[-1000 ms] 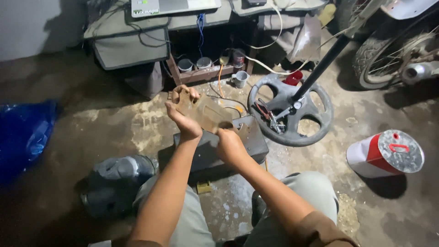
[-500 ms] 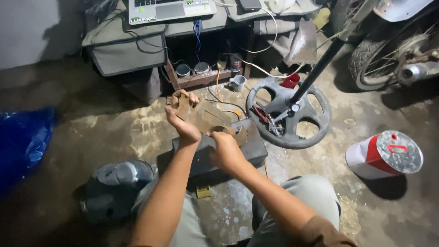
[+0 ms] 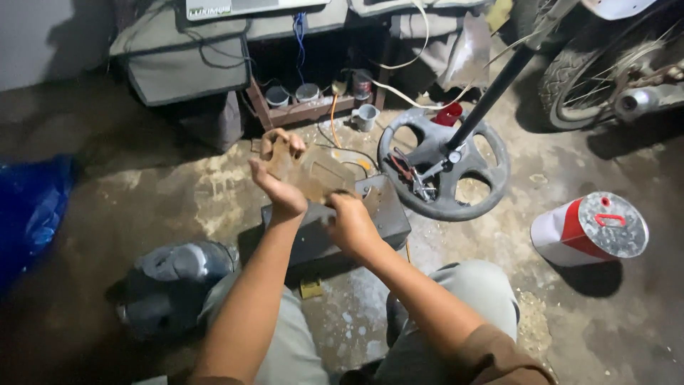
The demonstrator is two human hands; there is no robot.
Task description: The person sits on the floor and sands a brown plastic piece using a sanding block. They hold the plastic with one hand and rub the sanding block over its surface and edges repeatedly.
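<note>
Two hands, left hand (image 3: 280,187) and right hand (image 3: 350,221), grip perhaps one brown plate (image 3: 317,178).

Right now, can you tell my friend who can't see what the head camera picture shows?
A seated person's left hand and right hand hold a flat brownish plate above a dark metal box on a concrete floor. To the right lie a round wheel-shaped stand base and a red-and-white can on its side.
</note>
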